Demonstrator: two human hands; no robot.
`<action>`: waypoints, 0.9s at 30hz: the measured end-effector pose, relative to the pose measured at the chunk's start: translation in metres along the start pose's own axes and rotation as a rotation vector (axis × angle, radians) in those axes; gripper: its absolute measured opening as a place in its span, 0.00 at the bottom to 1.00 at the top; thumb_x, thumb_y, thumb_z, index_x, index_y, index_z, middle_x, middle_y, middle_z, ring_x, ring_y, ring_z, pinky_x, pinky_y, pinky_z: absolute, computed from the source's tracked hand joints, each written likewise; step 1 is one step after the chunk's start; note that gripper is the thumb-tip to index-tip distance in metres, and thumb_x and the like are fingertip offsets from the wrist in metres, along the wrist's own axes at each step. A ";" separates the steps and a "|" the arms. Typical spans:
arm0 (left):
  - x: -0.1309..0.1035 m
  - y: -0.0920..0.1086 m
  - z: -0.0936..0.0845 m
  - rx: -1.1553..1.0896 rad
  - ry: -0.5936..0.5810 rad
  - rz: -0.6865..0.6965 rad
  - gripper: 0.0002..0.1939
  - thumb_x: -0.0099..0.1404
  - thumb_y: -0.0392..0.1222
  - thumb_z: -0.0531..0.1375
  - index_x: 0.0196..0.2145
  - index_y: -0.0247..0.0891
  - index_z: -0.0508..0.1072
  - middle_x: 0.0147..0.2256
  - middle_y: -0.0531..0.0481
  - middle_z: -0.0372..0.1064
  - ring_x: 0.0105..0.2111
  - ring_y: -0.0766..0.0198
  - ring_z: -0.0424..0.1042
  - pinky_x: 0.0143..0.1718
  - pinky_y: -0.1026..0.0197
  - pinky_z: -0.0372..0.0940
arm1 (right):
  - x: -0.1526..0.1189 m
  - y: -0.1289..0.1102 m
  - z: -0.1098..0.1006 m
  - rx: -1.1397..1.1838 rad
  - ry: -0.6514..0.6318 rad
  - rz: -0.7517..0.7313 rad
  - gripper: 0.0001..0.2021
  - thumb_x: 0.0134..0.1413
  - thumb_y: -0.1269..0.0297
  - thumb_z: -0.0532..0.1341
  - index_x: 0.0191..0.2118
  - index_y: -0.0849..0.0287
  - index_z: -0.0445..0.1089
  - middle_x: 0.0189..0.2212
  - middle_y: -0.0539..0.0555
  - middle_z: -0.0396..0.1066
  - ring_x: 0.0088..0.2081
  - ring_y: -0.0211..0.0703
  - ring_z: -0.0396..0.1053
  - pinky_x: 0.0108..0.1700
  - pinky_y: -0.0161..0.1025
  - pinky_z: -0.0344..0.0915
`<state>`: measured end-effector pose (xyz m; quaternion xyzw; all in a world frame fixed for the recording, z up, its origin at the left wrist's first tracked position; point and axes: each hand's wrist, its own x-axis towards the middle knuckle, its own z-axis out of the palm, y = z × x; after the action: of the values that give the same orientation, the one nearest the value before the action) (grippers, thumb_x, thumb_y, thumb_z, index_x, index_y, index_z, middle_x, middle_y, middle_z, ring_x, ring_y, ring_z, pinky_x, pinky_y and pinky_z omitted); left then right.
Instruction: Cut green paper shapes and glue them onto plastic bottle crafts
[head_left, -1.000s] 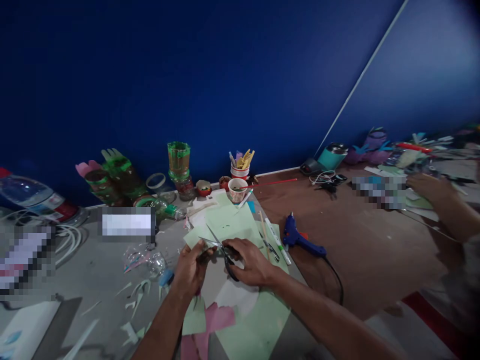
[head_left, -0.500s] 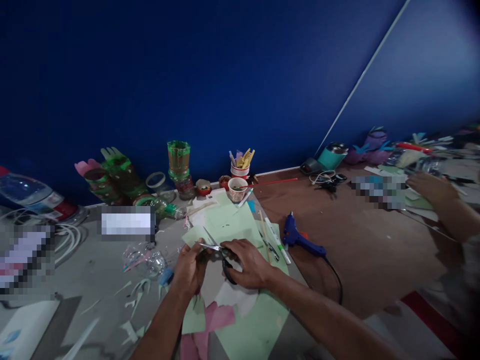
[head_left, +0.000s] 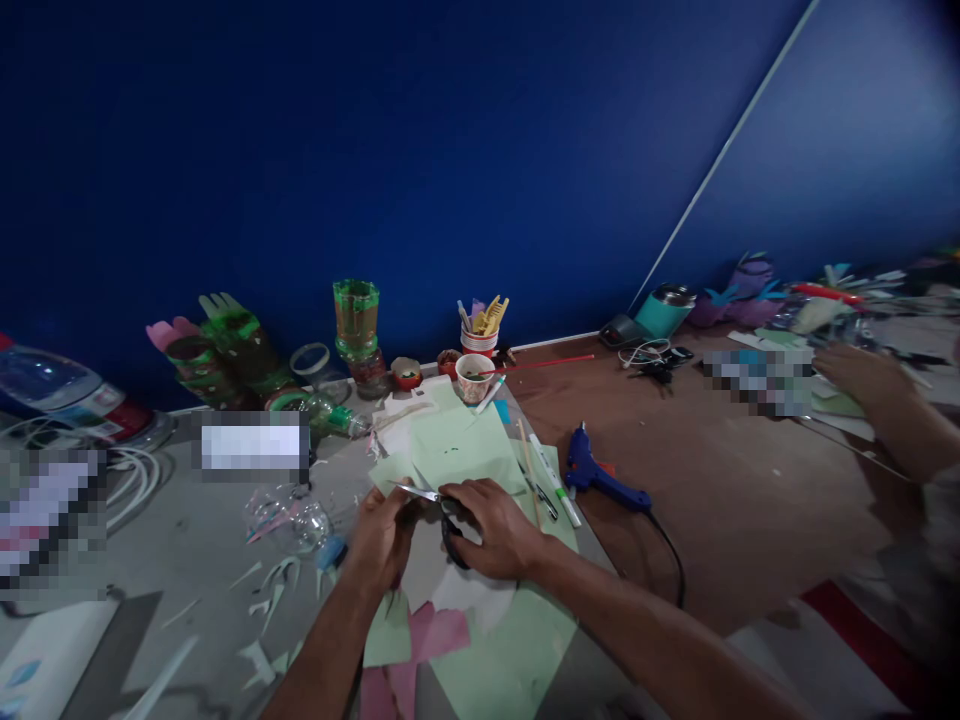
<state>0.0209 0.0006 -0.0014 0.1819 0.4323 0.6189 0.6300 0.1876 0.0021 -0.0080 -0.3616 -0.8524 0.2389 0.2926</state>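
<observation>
My right hand (head_left: 495, 528) is closed on black-handled scissors (head_left: 454, 540), whose silver blades point left toward my left hand (head_left: 384, 530). Between the thumb and fingers of my left hand is a piece of light green paper (head_left: 394, 470), partly hidden by the fingers. The blades lie nearly together at the paper. Under and around both hands are green sheets (head_left: 502, 650) and white paper. Pink paper (head_left: 439, 632) lies just below, nearer to me.
A blue glue gun (head_left: 600, 480) with a cable lies right of the markers (head_left: 555, 480). Patterned cups (head_left: 475, 380) and cut bottles (head_left: 357, 330) stand along the wall. Paper scraps (head_left: 277, 590) litter the left side. Another person's hand (head_left: 855, 375) is at the far right.
The scissor blades have closed from a wide spread to nearly together. Both hands have stayed almost in place.
</observation>
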 end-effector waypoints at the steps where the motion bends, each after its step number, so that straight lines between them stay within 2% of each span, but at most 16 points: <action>1: -0.001 0.000 0.001 0.013 -0.008 0.003 0.09 0.45 0.34 0.68 0.24 0.35 0.71 0.21 0.55 0.70 0.21 0.69 0.68 0.25 0.67 0.64 | 0.000 0.000 0.000 0.006 0.003 0.004 0.24 0.44 0.67 0.59 0.51 0.63 0.63 0.32 0.56 0.71 0.33 0.47 0.66 0.41 0.44 0.62; 7: -0.002 -0.001 0.002 0.000 -0.005 0.012 0.10 0.43 0.34 0.69 0.25 0.36 0.73 0.23 0.55 0.72 0.22 0.69 0.67 0.26 0.67 0.63 | 0.000 -0.001 0.000 0.056 0.008 0.035 0.23 0.44 0.67 0.59 0.51 0.63 0.63 0.33 0.55 0.71 0.33 0.45 0.66 0.40 0.42 0.61; 12: -0.001 -0.002 0.000 -0.010 -0.030 0.011 0.09 0.46 0.35 0.69 0.26 0.36 0.73 0.24 0.54 0.72 0.23 0.68 0.68 0.27 0.66 0.63 | 0.000 0.000 0.001 0.062 0.010 0.054 0.23 0.44 0.68 0.59 0.50 0.63 0.64 0.33 0.55 0.71 0.33 0.45 0.66 0.41 0.41 0.61; 21: 0.002 -0.004 -0.003 -0.046 0.021 0.021 0.12 0.46 0.37 0.70 0.28 0.37 0.73 0.25 0.54 0.73 0.24 0.68 0.70 0.27 0.66 0.66 | -0.001 0.001 0.004 0.049 0.022 0.087 0.22 0.45 0.70 0.58 0.50 0.62 0.65 0.37 0.57 0.74 0.37 0.48 0.68 0.42 0.41 0.62; 27: 0.004 -0.007 -0.007 -0.067 -0.005 0.026 0.12 0.46 0.37 0.71 0.29 0.36 0.74 0.25 0.54 0.74 0.23 0.68 0.70 0.26 0.66 0.67 | -0.002 0.002 0.004 0.043 0.027 0.105 0.21 0.46 0.71 0.59 0.50 0.59 0.66 0.38 0.56 0.74 0.39 0.49 0.69 0.43 0.41 0.62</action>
<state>0.0191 0.0014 -0.0118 0.1680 0.4074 0.6406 0.6289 0.1867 0.0008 -0.0127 -0.4028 -0.8228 0.2673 0.2987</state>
